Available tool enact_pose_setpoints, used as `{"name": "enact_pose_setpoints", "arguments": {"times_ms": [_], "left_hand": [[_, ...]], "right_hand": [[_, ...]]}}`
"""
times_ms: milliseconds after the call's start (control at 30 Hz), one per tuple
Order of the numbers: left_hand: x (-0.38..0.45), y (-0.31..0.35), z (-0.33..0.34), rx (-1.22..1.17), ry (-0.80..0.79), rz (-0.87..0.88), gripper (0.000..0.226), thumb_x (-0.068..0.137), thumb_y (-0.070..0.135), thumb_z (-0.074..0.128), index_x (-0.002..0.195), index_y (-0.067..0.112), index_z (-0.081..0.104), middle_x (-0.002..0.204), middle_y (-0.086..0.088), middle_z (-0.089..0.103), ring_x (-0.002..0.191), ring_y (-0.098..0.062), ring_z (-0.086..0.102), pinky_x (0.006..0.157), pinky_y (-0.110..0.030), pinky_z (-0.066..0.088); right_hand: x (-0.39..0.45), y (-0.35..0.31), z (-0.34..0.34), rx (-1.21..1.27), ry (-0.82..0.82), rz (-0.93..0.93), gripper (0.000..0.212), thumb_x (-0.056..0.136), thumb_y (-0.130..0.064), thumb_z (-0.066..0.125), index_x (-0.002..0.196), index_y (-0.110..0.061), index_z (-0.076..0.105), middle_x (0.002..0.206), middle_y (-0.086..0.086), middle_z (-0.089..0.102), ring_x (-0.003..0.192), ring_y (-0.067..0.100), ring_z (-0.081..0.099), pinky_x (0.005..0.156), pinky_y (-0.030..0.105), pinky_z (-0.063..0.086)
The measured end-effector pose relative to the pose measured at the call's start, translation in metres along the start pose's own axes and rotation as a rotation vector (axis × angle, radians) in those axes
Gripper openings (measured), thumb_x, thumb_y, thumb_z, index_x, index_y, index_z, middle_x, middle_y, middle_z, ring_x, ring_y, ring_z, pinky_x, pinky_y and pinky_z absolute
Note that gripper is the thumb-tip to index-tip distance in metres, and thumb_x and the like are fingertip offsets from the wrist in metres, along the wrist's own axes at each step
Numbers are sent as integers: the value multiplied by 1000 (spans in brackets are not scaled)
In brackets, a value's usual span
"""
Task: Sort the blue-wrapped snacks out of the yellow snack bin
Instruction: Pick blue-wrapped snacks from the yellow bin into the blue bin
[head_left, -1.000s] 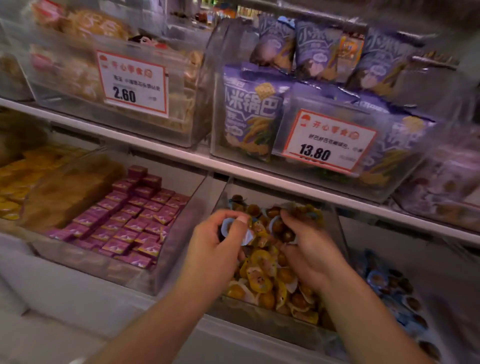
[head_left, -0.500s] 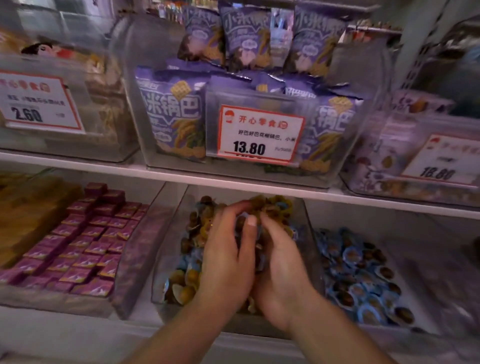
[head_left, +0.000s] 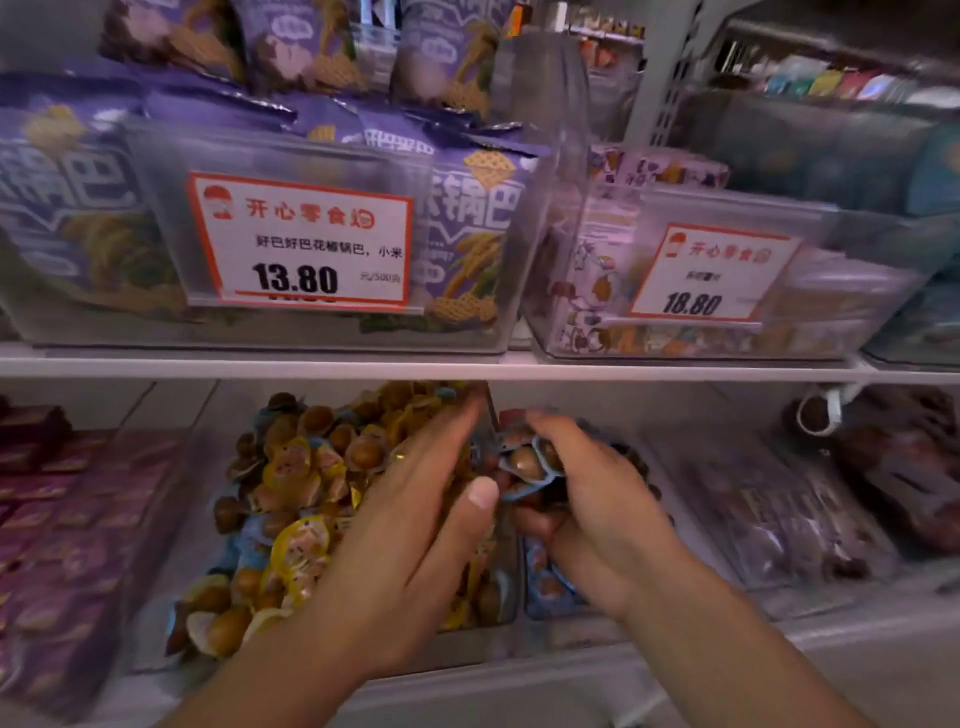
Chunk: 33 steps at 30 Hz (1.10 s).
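Note:
A clear bin (head_left: 171, 639) on the lower shelf holds yellow-wrapped snacks (head_left: 298, 545) mixed with a few blue-wrapped ones (head_left: 249, 558). My left hand (head_left: 415, 519) lies flat over the right side of that pile, fingers spread and reaching toward the back. My right hand (head_left: 587, 509) is just right of the bin's wall, curled around several blue-wrapped snacks (head_left: 524, 462). More blue-wrapped snacks (head_left: 545, 582) lie in the neighbouring bin below that hand.
The upper shelf edge (head_left: 467, 366) runs right above my fingers. It carries a bin of purple bags with a 13.80 tag (head_left: 301, 241) and one with an 18.80 tag (head_left: 706, 273). Pink-wrapped packs (head_left: 57, 519) fill the left bin; dark packets (head_left: 769, 509) lie at right.
The view has moved closer and to the right. My right hand has drawn right, out of the yellow bin, with blue-wrapped snacks in it. My left hand has flattened onto the pile.

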<state>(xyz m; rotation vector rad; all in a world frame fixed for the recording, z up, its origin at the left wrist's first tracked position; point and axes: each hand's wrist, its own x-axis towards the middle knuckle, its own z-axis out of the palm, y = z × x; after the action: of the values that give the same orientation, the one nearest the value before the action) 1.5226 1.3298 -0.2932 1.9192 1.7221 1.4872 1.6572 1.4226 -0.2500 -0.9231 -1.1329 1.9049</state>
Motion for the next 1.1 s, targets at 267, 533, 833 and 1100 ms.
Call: {"name": "enact_pose_setpoints", "arguments": {"times_ms": [267,533,833,1100], "left_hand": [[-15,-31,-38,217,82,-214,40,96,45,41,125,30,63,127,21,57,121,-1,53,101,-32,46],[-28,-34,-87,635,57,-138,38,91,37,40,111,24,70,114,7,69,114,-20,62,113,-54,30],[-72,-31,-147,745,68,-308,49,85,39,38,121,23,67,127,-3,62,133,-32,47,110,-57,36],[-94,-42,-152,691,-17,-343,49,94,43,47,142,40,40,151,8,37,150,-19,15,121,-47,17]], "right_hand": [[65,-30,-75,-410,248,74,47,102,-45,42,129,-12,63,130,11,64,119,27,58,100,44,41],[53,-15,-81,-631,354,-424,26,96,-11,51,86,-21,73,90,2,77,98,20,70,80,34,54],[-12,48,64,-1240,-420,-776,35,95,-43,43,124,-37,61,119,-26,59,114,-9,51,93,6,40],[70,116,141,-1954,-533,-624,91,85,-66,51,156,-33,5,163,6,11,148,30,14,118,51,16]]}}
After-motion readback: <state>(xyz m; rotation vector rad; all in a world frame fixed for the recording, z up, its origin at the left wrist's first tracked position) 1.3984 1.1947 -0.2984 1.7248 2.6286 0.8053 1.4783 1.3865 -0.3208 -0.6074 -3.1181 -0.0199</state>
